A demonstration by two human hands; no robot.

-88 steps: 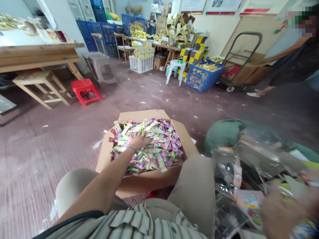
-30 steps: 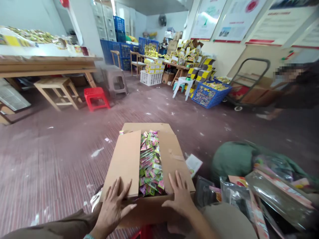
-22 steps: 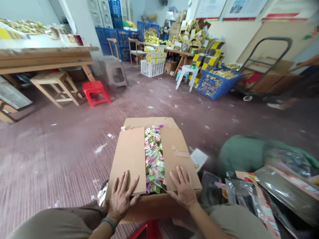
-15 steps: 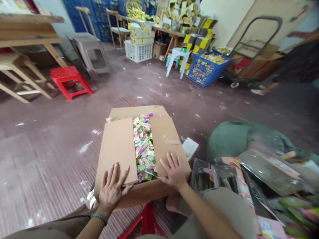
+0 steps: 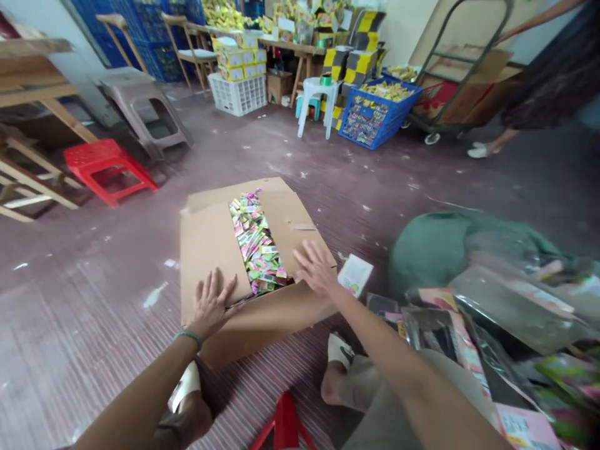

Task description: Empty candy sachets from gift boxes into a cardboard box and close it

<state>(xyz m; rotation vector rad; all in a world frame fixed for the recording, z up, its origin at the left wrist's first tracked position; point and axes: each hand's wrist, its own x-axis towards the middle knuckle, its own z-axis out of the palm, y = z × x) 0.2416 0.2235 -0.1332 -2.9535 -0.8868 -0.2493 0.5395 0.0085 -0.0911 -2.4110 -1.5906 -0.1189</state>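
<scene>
Left hand: my left hand (image 5: 212, 304) lies flat on the left flap (image 5: 206, 244), fingers spread and open, gripping nothing; a green band (image 5: 187, 336) sits on the wrist.
Right hand: my right hand (image 5: 315, 269) is flat on the near corner of the right flap (image 5: 285, 215), fingers splayed wide, nothing held.
Box: the box (image 5: 272, 315) stands on the floor (image 5: 84, 294) just ahead of my knees, between my two arms, turned a little askew.
Flaps: both are folded down over the top, apart from each other, leaving a strip uncovered along the middle.
Sachets: pink and green sachets (image 5: 257, 244) fill that strip, heaped up to the flaps.
Right of box: a white card (image 5: 355, 274) lies on the floor just beside the box corner; beyond it a green sack (image 5: 431, 250) and a heap of clear bags (image 5: 492, 325).
Below: a red stool (image 5: 281, 425) shows between my legs.
Far side: a blue crate (image 5: 370, 112), a white stool (image 5: 316, 103) and another person (image 5: 553, 69) by a trolley (image 5: 450, 69).
</scene>
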